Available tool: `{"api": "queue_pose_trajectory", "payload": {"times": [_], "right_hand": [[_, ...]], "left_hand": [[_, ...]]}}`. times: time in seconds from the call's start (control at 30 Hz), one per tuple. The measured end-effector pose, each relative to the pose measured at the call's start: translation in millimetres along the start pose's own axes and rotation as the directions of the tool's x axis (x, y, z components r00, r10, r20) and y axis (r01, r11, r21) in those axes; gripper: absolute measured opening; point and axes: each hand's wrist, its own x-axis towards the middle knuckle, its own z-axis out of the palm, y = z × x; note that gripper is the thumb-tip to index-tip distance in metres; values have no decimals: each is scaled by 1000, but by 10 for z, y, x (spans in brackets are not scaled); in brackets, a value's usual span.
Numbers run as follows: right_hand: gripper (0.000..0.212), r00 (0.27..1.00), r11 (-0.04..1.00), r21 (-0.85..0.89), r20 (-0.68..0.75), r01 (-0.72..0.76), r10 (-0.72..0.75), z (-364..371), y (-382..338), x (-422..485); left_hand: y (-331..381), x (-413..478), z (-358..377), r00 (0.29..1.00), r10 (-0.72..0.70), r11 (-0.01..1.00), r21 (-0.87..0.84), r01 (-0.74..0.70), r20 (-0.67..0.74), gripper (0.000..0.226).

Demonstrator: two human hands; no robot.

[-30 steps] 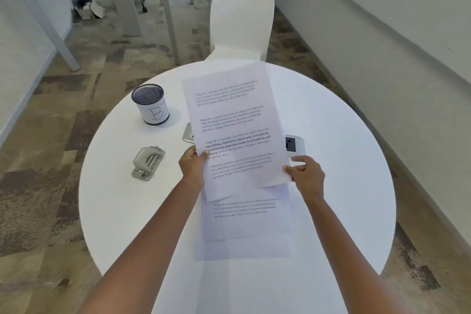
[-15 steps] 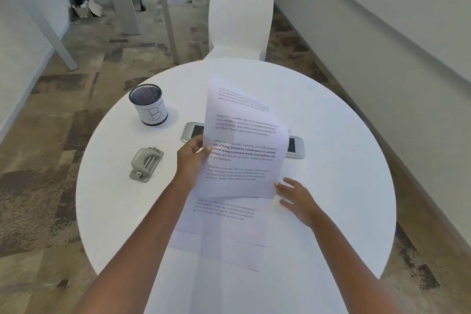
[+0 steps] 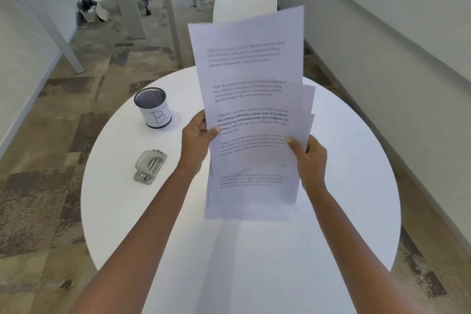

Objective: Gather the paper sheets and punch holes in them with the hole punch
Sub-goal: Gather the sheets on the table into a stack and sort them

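The left hand [image 3: 197,135] pinches the left edge of the sheets [image 3: 249,99], with its thumb [image 3: 213,132] on the printed face and its fingers [image 3: 201,120] curled behind. The right hand [image 3: 312,155] grips the right edge the same way, thumb [image 3: 293,144] in front. Both hands hold the paper about mid-height, level with each other.

The sheets stand nearly upright between the hands, long axis running up and away from the person. They are fanned, not squared: corners step out at the right edge and the lower edges sit at different heights. I cannot tell whether the lowest edge touches the worktop [image 3: 344,186].

The punch [image 3: 150,167] lies flat on the worktop to the left of the left hand, well apart from the paper, its long axis slanting from near-left to far-right. The left hand is clearly the nearer. Its slot side is not readable from here. A mesh cup [image 3: 153,107] stands beyond it.

The stack probably needs squaring before it is carried left to the punch.
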Motion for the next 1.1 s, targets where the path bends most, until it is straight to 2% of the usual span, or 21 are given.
{"api": "queue_pose_trajectory", "payload": {"times": [0.07,0.2,0.33,0.43,0.5,0.7,0.83,0.9,1.0,1.1], "right_hand": [[26,998,998,36,-40,53,-52,24,-121,10],[6,990,989,115,-113,98,-85,64,-209,-9],[6,982,982,137,-150,133,-112,86,-213,-74],[13,991,987,108,-70,120,-113,93,-173,-126],[19,994,990,91,-19,105,-104,100,-131,-162],[38,1000,994,106,-6,-25,25,97,44,-243],[45,993,990,85,35,-111,108,59,161,-333],[42,989,990,37,65,-138,135,47,223,-378],[22,980,984,-34,91,-174,176,28,288,-426],[15,985,985,-88,71,-149,156,-9,289,-412]], "left_hand": [[115,10,45,997,69,997,-29,-70,-16,45],[281,2,108,986,166,984,-64,-166,-10,44],[274,-23,83,983,184,981,-60,-184,-18,39],[198,-52,38,989,147,989,-25,-148,-30,28],[157,-76,14,993,117,993,-25,-117,-21,29],[9,-99,-65,1000,-20,1000,18,20,-17,32],[-88,-149,-107,996,-79,994,81,77,31,25],[-134,-186,-116,995,-90,993,86,85,44,25],[-179,-240,-127,994,-101,991,87,98,39,27],[-125,-244,-158,998,-70,996,61,70,0,25]]}}
